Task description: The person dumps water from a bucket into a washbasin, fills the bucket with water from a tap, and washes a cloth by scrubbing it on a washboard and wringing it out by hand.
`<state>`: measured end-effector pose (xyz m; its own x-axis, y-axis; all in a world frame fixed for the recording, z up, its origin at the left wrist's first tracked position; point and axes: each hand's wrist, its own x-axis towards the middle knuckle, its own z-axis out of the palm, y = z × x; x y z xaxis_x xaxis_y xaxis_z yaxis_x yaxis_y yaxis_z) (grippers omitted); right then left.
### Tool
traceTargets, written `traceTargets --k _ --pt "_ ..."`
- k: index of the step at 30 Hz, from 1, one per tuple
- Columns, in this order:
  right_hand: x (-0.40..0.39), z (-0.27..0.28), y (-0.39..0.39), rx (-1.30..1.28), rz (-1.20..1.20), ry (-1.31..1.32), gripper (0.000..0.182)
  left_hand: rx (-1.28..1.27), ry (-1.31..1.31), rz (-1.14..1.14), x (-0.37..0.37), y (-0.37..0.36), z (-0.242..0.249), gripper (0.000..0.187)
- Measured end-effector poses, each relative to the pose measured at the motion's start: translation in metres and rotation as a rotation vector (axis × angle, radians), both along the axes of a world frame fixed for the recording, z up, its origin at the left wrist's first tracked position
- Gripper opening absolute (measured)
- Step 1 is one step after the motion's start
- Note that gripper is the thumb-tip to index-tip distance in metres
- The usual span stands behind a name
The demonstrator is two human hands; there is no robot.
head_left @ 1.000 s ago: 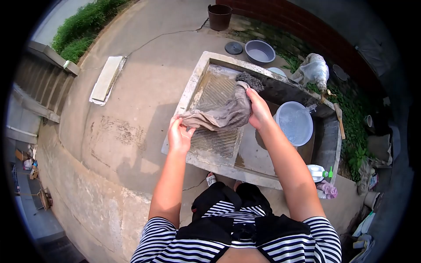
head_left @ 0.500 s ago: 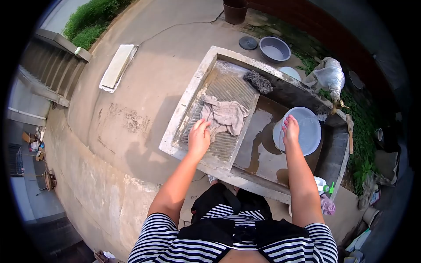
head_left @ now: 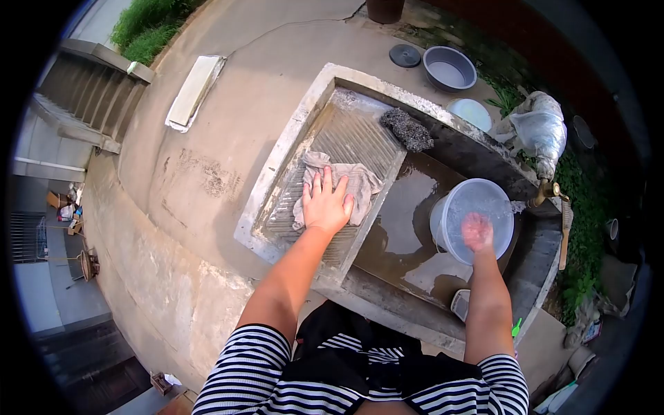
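A crumpled beige cloth (head_left: 356, 178) lies on the ribbed washboard side of a concrete sink (head_left: 282, 149). My left hand (head_left: 326, 204) rests flat on the cloth, fingers spread. Inside a whitish plastic bucket (head_left: 448, 220) of water, my right hand (head_left: 477, 232) is dipped in, palm side showing and fingers loosely apart, slightly blurred by the water. The bucket stands in the deeper, wet basin under a brass tap (head_left: 545, 192), from which water runs into it.
A dark scrubbing mesh (head_left: 408, 130) sits at the washboard's far corner. A wooden-handled brush (head_left: 564, 238) lies on the right rim. Beyond the sink are a grey basin (head_left: 449, 69), a round dark lid (head_left: 404, 56) and a wrapped pipe (head_left: 539, 128). Shallow water covers the basin floor.
My left hand has come down from the cloth's edge onto it, fingers spreading. My right hand has moved from above the bucket's near side down into its water.
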<state>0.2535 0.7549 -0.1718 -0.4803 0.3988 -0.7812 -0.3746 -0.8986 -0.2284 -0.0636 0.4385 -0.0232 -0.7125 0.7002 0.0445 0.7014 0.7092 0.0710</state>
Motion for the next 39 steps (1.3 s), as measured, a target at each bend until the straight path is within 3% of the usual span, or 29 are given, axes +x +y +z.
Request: traceTargets --k 1,5,7,10,13,15,19,23,25,27,29,31,33,36,39 --pt "-0.014 0.022 0.001 -0.019 0.171 0.368 0.029 -0.001 -0.001 0.005 -0.002 0.002 0.0 0.047" --pt "-0.127 0.133 -0.055 0.014 0.761 0.714 0.036 -0.007 0.001 -0.004 0.0 0.0 0.0 0.048" --pt "-0.179 0.182 -0.106 0.136 0.91 0.588 0.041 -0.003 0.0 0.0 0.0 0.0 0.003 0.048" --pt "-0.221 0.214 -0.156 0.158 0.985 0.615 0.041 -0.05 -0.014 -0.004 0.0 0.0 0.006 0.05" --pt "-0.226 0.223 -0.16 0.417 0.878 0.398 0.037 -0.131 -0.001 -0.004 -0.001 0.0 0.004 0.049" --pt "-0.206 0.197 -0.13 0.484 0.747 0.264 0.03 -0.069 -0.069 0.014 -0.002 0.001 0.006 0.048" --pt "-0.117 0.133 -0.057 0.447 0.353 -0.155 0.017 -0.078 -0.064 0.007 -0.001 0.002 0.005 0.048" --pt "-0.026 0.039 -0.006 0.23 -0.008 -0.501 0.013 -0.062 -0.033 -0.008 -0.002 0.002 0.001 0.048" --pt "0.005 -0.006 0.002 0.32 -0.074 -0.6 0.014 -0.059 -0.034 -0.009 -0.002 0.003 0.001 0.048" --pt "0.008 -0.001 0.001 0.405 -0.133 -0.697 0.015 -0.066 -0.059 0.004 -0.002 0.003 0.003 0.048" --pt "-0.007 0.047 -0.018 0.138 0.153 -0.162 0.021 -0.063 -0.051 -0.002 -0.001 0.002 0.0 0.047" --pt "-0.037 0.067 -0.023 -0.052 0.341 0.536 0.027 -0.061 -0.035 0.011 -0.004 0.003 0.0 0.046" --pt "-0.093 0.117 -0.053 0.024 0.636 0.697 0.033 -0.035 -0.035 -0.011 -0.002 0.001 0.001 0.047" --pt "-0.173 0.194 -0.121 0.234 0.864 0.527 0.036 -0.016 -0.061 -0.006 -0.002 0.0 0.006 0.046" --pt "-0.226 0.22 -0.173 0.53 0.977 0.362 0.034 0.06 -0.053 -0.004 -0.005 -0.008 0.004 0.045"
